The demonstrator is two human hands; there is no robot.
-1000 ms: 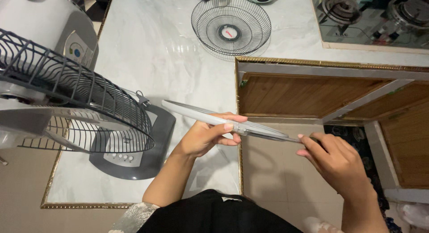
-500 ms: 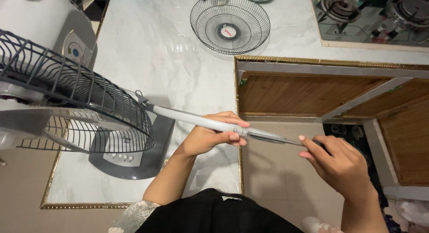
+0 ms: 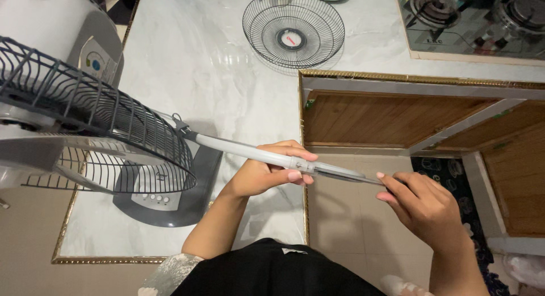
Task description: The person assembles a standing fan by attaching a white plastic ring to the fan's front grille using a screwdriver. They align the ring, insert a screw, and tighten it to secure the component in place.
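Note:
I hold a long, thin grey plastic piece (image 3: 238, 148), seen edge-on, across the counter's corner. My left hand (image 3: 267, 172) grips it near its middle, thumb on top. My right hand (image 3: 426, 208) pinches its darker right end over the floor. The piece's left end touches the rim of the dark wire grille (image 3: 96, 120) of a table fan. This fan lies at the left on the white marble counter (image 3: 193, 63), with its grey base (image 3: 170, 202) below the grille.
A loose round wire grille (image 3: 293, 29) lies at the back of the counter. A gas stove (image 3: 471, 21) sits at the top right. Wooden cabinet doors (image 3: 386, 120) stand under the counter edge. Tiled floor shows below my right hand.
The grey piece has slid left. Its left end, free above the counter a second ago, now meets the fan grille's rim. Both hands keep their grip.

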